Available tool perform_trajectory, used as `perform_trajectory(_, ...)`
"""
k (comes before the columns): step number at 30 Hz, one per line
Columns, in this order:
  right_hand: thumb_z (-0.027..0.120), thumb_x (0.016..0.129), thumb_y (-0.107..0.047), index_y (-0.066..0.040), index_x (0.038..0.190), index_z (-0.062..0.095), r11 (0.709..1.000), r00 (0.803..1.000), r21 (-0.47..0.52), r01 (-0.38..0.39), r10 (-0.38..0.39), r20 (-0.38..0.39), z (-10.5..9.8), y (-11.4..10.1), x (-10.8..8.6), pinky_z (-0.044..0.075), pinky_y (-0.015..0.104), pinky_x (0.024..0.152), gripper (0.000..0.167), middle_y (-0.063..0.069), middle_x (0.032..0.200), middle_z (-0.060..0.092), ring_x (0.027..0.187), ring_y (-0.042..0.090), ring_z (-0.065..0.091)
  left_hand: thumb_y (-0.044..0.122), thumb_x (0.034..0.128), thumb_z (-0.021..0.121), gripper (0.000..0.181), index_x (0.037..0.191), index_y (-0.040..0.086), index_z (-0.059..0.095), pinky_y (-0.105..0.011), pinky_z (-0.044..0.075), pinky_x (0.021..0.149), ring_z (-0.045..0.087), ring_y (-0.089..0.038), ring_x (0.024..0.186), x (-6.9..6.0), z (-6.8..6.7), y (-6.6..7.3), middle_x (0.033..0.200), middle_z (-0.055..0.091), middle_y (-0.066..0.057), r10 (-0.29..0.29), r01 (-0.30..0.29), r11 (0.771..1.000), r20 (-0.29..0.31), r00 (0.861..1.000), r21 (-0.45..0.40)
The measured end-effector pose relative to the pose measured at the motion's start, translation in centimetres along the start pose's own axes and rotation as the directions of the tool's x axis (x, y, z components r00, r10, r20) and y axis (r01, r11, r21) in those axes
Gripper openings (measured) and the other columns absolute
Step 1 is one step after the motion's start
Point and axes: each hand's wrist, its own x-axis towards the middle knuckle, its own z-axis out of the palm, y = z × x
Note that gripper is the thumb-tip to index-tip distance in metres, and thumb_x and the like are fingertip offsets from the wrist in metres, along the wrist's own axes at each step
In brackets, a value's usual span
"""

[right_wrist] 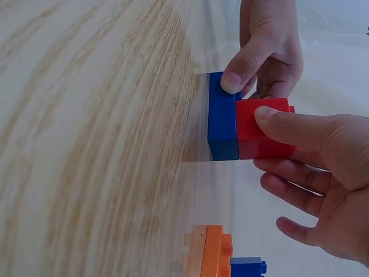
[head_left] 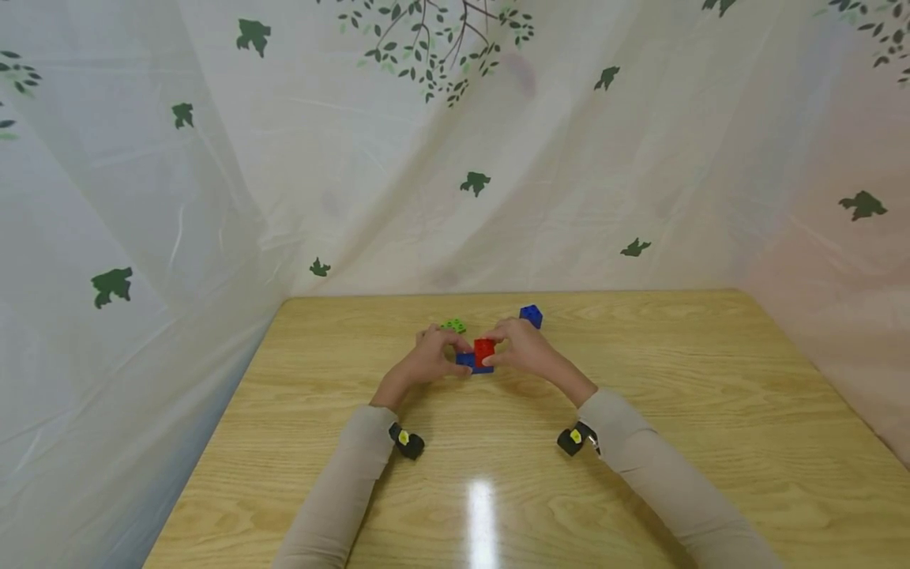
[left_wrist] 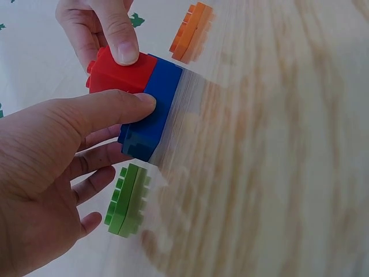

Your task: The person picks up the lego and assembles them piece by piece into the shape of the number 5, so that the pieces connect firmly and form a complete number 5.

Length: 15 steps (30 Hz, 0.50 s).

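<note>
a pale sheet (head_left: 398, 221) printed with leaves and birds backs the wood-grain counter (head_left: 490, 442) you work at. on it, between your hands, lies a long blue block (right_wrist: 222, 124), with a red block (right_wrist: 252, 141) on its right end. your left hand (head_left: 432, 353) pinches the blue block, thumb on its near side, other fingers behind; your right hand (head_left: 524, 345) pinches the red one likewise, barely wider than the block.

the step looks like seating red on blue; you cannot tell whether the studs are fully home. best to brace the blue block against the counter with your left hand, square the end faces, then press straight down, evenly, without tilting. mind the green block (head_left: 455, 325) just beyond your left fingers; the orange block (right_wrist: 211, 251) and small blue block (head_left: 530, 316) sit past your right hand.
</note>
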Motion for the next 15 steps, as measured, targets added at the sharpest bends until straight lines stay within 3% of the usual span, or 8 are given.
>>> perform_trajectory(15,0.085,0.084,-0.021,0.001,0.118,0.075,0.992,0.999,0.125,0.033,-0.035,0.012,0.1,1.3,0.3,0.055,0.034,0.077,0.042,0.01,0.1,0.074,0.094,0.026,0.066,0.02,0.0811,0.087,0.029,0.107,0.012,0.078,-0.05,0.024,0.101,0.047,-0.02,0.103,0.0,0.1,-0.1,0.102,0.076,-0.001,-0.002,0.002,1.0,-0.007,1.0,0.0)
